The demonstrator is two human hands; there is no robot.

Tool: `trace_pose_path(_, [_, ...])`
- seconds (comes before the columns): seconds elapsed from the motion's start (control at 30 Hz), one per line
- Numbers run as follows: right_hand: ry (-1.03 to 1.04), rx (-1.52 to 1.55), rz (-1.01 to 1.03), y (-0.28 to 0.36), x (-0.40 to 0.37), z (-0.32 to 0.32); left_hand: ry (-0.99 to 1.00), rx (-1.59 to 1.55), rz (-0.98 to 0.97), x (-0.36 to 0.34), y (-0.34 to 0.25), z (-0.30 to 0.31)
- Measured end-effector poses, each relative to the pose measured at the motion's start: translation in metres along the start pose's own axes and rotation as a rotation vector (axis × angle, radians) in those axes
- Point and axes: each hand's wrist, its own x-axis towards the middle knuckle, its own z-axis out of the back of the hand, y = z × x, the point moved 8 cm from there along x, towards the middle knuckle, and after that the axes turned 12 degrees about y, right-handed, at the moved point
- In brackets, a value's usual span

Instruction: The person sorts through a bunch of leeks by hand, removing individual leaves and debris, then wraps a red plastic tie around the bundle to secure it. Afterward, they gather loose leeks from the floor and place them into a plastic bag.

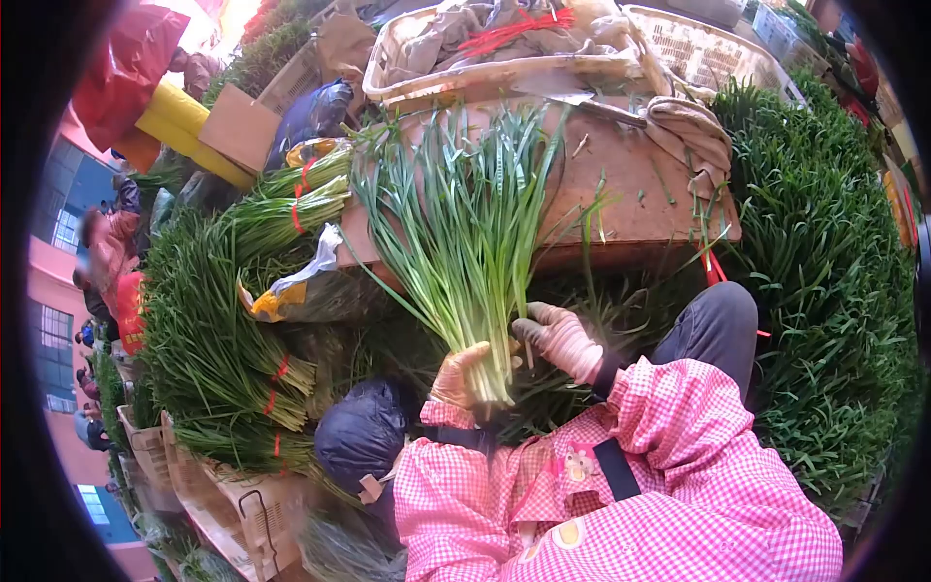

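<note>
A loose bunch of long green leafy stalks [475, 233] lies with its leaves over a brown board [640, 184] and its pale root ends toward my body. My left hand [458, 376], in a pale glove, is closed round the lower left side of the bunch, near the white ends. On the right side, my right hand [561, 339], gloved with dark fingertips, has its fingers bent against the stalks. A knife [596, 105] rests at the board's far edge, beside a crumpled cloth [684, 136].
Bundles tied with red bands [281, 388] are piled at the left. A tall heap of greens [824, 291] stands at the right. Beyond the board is a cream basket [378, 73] holding cloth and red ties [514, 31]. Several people are at the far left.
</note>
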Motion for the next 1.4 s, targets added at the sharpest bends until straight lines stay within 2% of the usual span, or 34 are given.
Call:
trace_pose_path(0.03, [0.010,-0.191,0.045,-0.013,0.007,0.009,0.013,-0.011,0.009,0.001,0.001,-0.002])
trace_pose_path(0.1, [-0.002,-0.141,-0.160,-0.004,-0.001,0.007,0.035,-0.033,0.023,0.002,0.002,-0.004])
trace_pose_path(0.17, [0.043,-0.038,-0.261,-0.005,-0.007,0.003,-0.042,0.014,0.005,-0.003,0.001,-0.001])
trace_pose_path(0.2, [0.066,0.012,-0.314,0.001,-0.012,-0.003,-0.015,-0.014,0.009,-0.003,0.002,-0.002])
trace_pose_path(0.23, [0.115,-0.067,-0.320,0.012,-0.019,-0.013,0.013,-0.045,0.012,-0.001,0.003,-0.003])
trace_pose_path(0.3, [0.072,-0.063,-0.184,0.007,-0.018,-0.016,0.033,-0.094,0.080,-0.002,0.005,-0.020])
trace_pose_path(0.33, [0.043,-0.254,-0.078,0.007,-0.015,-0.013,0.043,-0.116,0.116,-0.002,0.007,-0.027])
trace_pose_path(0.43, [0.018,-0.978,-0.008,0.011,-0.008,-0.003,0.020,-0.088,0.041,0.006,0.013,-0.013])
trace_pose_path(0.57, [0.133,-1.122,-0.071,0.038,-0.012,-0.013,0.038,0.035,0.032,0.001,0.007,-0.027])
trace_pose_path(0.6, [0.126,-1.110,-0.078,0.035,-0.011,-0.012,-0.001,0.063,-0.034,0.001,0.003,-0.033])
trace_pose_path(0.67, [0.115,-1.084,-0.095,0.019,-0.006,-0.007,-0.054,0.142,0.014,0.000,0.007,-0.028])
trace_pose_path(0.77, [0.225,-1.261,0.237,0.022,-0.006,-0.022,-0.225,0.281,0.056,-0.001,0.009,-0.023])
trace_pose_path(0.8, [0.302,-1.079,0.040,0.014,-0.002,-0.013,-0.264,0.307,0.061,-0.003,0.008,-0.022])
trace_pose_path(0.9, [0.242,0.117,-0.293,0.001,-0.008,-0.004,-0.322,0.343,0.046,-0.014,0.000,-0.033])
trace_pose_path(0.93, [0.296,0.264,-0.242,0.002,-0.005,-0.002,-0.303,0.361,0.024,-0.016,-0.005,-0.038])
trace_pose_path(0.97, [0.280,0.376,-0.164,0.018,-0.006,-0.009,-0.283,0.379,0.004,-0.018,-0.009,-0.046])
trace_pose_path(1.03, [0.278,0.511,-0.171,0.016,-0.002,-0.017,-0.344,0.420,0.096,-0.031,-0.010,-0.061])
trace_pose_path(1.1, [0.217,0.622,-0.075,0.021,0.009,-0.031,-0.381,0.560,0.183,-0.041,-0.011,-0.070])
trace_pose_path(1.17, [0.100,0.774,-0.091,0.020,0.028,-0.028,-0.378,0.647,0.255,-0.059,-0.011,-0.077])
trace_pose_path(1.2, [0.068,0.850,-0.089,0.015,0.043,-0.020,-0.446,0.676,0.290,-0.075,-0.021,-0.104])
trace_pose_path(1.27, [0.014,1.008,-0.112,0.034,0.055,-0.011,-0.423,0.680,0.404,-0.115,-0.031,-0.099])
trace_pose_path(1.33, [0.039,0.985,-0.070,0.052,0.067,0.004,-0.398,0.672,0.358,-0.155,-0.044,-0.105])
trace_pose_path(1.4, [0.015,1.011,-0.027,0.063,0.073,0.009,-0.463,0.725,0.435,-0.198,-0.059,-0.112])
